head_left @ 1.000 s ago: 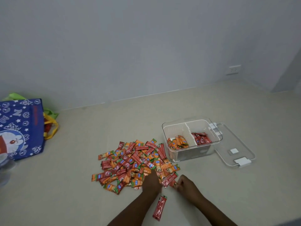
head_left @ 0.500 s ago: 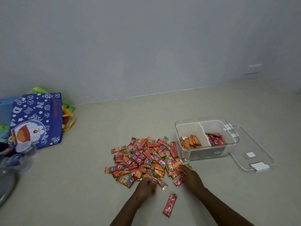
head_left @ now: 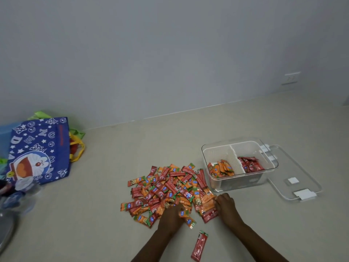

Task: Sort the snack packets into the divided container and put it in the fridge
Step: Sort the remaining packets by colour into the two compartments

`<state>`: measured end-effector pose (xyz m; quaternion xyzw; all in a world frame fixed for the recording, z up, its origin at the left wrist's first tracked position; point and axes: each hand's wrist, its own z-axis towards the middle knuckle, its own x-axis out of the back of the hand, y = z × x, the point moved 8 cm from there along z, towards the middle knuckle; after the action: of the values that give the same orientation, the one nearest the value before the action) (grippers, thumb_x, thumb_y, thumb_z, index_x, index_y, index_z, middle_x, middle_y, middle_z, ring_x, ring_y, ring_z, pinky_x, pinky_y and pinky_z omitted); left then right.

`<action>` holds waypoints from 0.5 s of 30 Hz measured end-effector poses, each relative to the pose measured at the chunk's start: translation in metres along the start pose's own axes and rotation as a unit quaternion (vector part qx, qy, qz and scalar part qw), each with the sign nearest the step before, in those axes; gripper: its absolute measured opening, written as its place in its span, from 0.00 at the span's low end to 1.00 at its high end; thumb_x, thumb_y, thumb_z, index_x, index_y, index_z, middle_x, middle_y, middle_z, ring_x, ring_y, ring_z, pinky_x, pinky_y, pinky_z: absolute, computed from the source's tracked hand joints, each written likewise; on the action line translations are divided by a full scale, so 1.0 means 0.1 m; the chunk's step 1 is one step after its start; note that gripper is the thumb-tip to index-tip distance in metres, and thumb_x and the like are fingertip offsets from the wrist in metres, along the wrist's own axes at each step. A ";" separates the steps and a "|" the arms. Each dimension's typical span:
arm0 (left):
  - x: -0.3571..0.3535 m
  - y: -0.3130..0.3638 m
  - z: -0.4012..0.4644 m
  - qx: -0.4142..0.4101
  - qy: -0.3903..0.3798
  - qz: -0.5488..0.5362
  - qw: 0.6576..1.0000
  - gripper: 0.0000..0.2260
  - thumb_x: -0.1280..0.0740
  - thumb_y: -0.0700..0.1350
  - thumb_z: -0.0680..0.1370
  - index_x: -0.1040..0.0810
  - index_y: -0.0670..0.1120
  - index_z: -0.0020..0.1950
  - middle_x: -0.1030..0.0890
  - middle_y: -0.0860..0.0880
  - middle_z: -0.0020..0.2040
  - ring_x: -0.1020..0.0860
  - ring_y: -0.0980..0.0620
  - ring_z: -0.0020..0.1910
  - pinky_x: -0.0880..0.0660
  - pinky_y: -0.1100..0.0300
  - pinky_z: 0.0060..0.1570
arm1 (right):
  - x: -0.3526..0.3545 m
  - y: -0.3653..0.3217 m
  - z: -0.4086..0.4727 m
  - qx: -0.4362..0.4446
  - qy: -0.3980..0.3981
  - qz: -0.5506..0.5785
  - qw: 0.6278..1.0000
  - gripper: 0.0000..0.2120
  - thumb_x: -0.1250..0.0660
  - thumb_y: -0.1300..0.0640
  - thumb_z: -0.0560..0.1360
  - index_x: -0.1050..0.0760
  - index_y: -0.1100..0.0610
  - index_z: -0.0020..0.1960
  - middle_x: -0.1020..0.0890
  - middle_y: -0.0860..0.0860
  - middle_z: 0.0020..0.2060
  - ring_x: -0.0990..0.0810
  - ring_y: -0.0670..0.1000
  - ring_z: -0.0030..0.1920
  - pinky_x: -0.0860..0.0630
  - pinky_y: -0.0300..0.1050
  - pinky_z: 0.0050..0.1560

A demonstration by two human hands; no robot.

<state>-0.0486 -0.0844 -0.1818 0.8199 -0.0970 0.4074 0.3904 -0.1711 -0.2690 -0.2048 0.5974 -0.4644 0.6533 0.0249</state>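
A heap of red and orange snack packets [head_left: 170, 188] lies on the floor. My left hand [head_left: 171, 217] rests on its near edge with the fingers dug in among the packets, fingertips hidden. My right hand [head_left: 225, 204] is at the heap's right edge, fingers curled on a few orange and red packets [head_left: 207, 205]. One red packet [head_left: 199, 245] lies alone between my forearms. The clear divided container [head_left: 241, 183] stands to the right of the heap, with orange packets [head_left: 221, 169] in its left compartment and red packets [head_left: 250, 164] in its right one.
The container's clear lid [head_left: 302, 178] lies flat on the floor at its right. A blue cartoon tote bag [head_left: 39, 150] sits at the left near the wall, with dark objects at the left edge. A wall socket [head_left: 290, 78] is at the right.
My right hand has moved from the near side of the heap up to its right edge, closer to the container. My left hand stays at the near edge. The lone red packet has not moved.
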 end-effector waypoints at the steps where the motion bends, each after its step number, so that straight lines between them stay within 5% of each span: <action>1: -0.06 0.00 0.04 -0.009 -0.013 0.023 1.000 0.15 0.36 0.53 0.70 0.19 0.53 0.54 0.17 0.52 0.54 0.21 0.51 0.55 0.26 0.60 0.52 | -0.01 0.00 -0.02 -0.002 -0.011 0.022 1.000 0.07 0.40 0.57 0.80 0.25 0.59 0.48 0.24 0.56 0.49 0.24 0.56 0.51 0.31 0.46 0.53; 5: -0.20 -0.01 0.15 -0.005 -0.041 0.065 0.997 0.17 0.35 0.58 0.69 0.18 0.51 0.52 0.16 0.50 0.51 0.20 0.50 0.52 0.27 0.60 0.49 | -0.01 0.10 -0.12 -0.043 -0.049 0.156 0.986 0.11 0.41 0.51 0.80 0.28 0.60 0.52 0.19 0.53 0.47 0.20 0.49 0.46 0.26 0.43 0.47; 8: -0.22 -0.06 0.27 0.001 -0.031 0.070 0.997 0.15 0.33 0.59 0.68 0.19 0.49 0.42 0.17 0.49 0.43 0.21 0.50 0.44 0.27 0.59 0.44 | -0.03 0.05 -0.10 -0.028 -0.075 0.147 0.986 0.09 0.35 0.47 0.77 0.29 0.50 0.53 0.20 0.43 0.46 0.22 0.41 0.45 0.31 0.29 0.42; 10: -0.19 -0.08 0.29 -0.008 -0.007 0.039 0.999 0.14 0.34 0.59 0.69 0.18 0.50 0.41 0.18 0.52 0.45 0.22 0.53 0.45 0.25 0.57 0.50 | -0.10 0.05 -0.06 -0.021 -0.092 0.123 0.988 0.11 0.33 0.49 0.75 0.26 0.46 0.57 0.21 0.39 0.49 0.22 0.41 0.49 0.32 0.25 0.45; 13: 0.03 -0.01 0.20 0.006 0.041 -0.006 0.999 0.17 0.41 0.52 0.80 0.26 0.50 0.67 0.27 0.50 0.68 0.30 0.49 0.69 0.35 0.58 0.69 | -0.25 0.10 0.01 -0.005 -0.112 0.047 0.993 0.18 0.32 0.48 0.71 0.24 0.47 0.61 0.20 0.45 0.58 0.22 0.46 0.58 0.27 0.35 0.57; 15: 0.19 -0.08 0.17 0.042 0.063 -0.064 0.995 0.19 0.43 0.46 0.83 0.36 0.44 0.74 0.31 0.48 0.71 0.33 0.48 0.72 0.36 0.59 0.68 | -0.27 0.09 0.05 -0.001 -0.107 0.012 0.994 0.21 0.33 0.48 0.72 0.26 0.49 0.65 0.23 0.47 0.63 0.24 0.50 0.63 0.29 0.41 0.62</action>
<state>-0.0222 -0.0881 -0.1785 0.8129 -0.0028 0.4362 0.3860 -0.1651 -0.2630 -0.2318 0.6583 -0.4724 0.5852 -0.0322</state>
